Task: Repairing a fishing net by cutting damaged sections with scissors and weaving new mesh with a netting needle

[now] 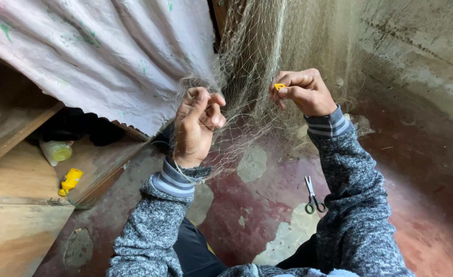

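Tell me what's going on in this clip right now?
A person in a grey knit sweater works on a fine fishing net hanging in front of them. The left hand grips a bunch of mesh, and the right hand pinches a small yellow tool against the net. A pair of scissors lies on the worn red floor below, untouched.
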